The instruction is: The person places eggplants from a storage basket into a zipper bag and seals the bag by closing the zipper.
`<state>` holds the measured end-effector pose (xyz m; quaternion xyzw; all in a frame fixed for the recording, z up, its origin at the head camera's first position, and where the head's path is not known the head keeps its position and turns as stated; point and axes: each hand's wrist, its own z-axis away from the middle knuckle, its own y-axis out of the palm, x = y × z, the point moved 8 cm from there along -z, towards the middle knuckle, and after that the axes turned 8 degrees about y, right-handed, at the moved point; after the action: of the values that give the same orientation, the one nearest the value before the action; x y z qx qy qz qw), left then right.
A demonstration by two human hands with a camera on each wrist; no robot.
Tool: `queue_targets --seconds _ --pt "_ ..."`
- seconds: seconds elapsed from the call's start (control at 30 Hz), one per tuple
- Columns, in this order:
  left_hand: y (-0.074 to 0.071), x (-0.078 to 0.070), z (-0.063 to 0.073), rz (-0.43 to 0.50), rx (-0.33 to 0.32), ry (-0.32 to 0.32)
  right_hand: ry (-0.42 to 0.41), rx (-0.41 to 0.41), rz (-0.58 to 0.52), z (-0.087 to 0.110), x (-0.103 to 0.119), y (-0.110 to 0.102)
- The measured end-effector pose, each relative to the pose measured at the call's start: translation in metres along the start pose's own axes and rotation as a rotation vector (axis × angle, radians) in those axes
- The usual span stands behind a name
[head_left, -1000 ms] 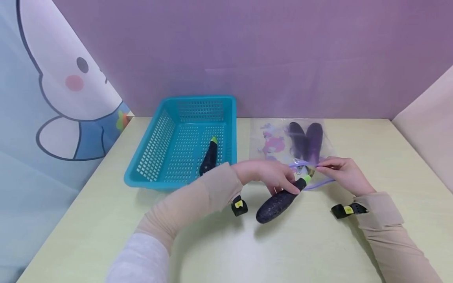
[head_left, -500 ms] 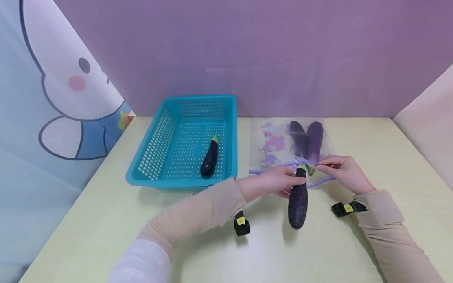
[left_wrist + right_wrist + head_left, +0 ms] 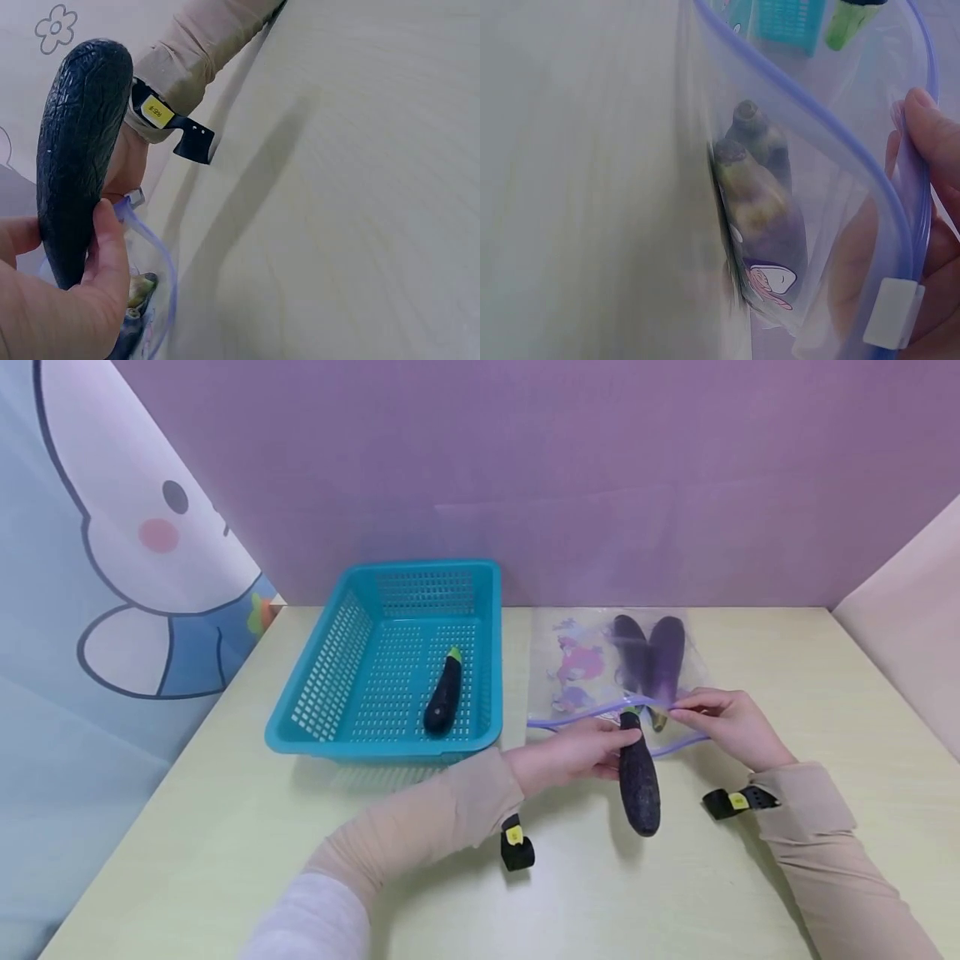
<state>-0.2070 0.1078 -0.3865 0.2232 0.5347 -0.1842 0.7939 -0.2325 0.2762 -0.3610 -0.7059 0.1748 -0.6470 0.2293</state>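
Clear plastic edged in violet makes up the printed zip bag [image 3: 542,689], which lies on the pale table [image 3: 585,902] with two eggplants [image 3: 666,656] inside, stem ends toward the mouth. The right hand [image 3: 727,727] pinches the upper lip between thumb and fingers, raised away from the lower one — a hold that seems meant to make the mouth gape. The left hand [image 3: 581,749] grips a third eggplant [image 3: 640,785] near its narrow, green-tipped end, thumb on one side and fingers on the other; that probably lets the slim end point at the gap while the fat end juts toward the person. Whether the tip is past the lip I cannot tell. A white slider [image 3: 894,313] sits on the rim beside the right hand. One more eggplant [image 3: 444,697] lies in the teal basket [image 3: 382,749], left of the bag — likely handy for the left arm.
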Motion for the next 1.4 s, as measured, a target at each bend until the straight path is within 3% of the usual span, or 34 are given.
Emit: queue_targets --seconds 0.73,1.0,1.2,1.4 --pt "-0.013 0.005 -0.026 0.253 -0.239 0.128 -0.024 -0.008 -0.046 0.000 0.003 0.000" --pt "-0.021 0.006 -0.038 0.327 -0.328 0.130 -0.026 -0.002 -0.050 0.000 0.005 0.001" --pt "-0.024 0.006 -0.043 0.348 -0.374 0.116 -0.018 0.002 -0.053 0.000 0.005 0.000" --pt "-0.026 0.006 -0.052 0.323 -0.375 0.126 -0.016 0.009 -0.064 0.000 0.005 0.002"
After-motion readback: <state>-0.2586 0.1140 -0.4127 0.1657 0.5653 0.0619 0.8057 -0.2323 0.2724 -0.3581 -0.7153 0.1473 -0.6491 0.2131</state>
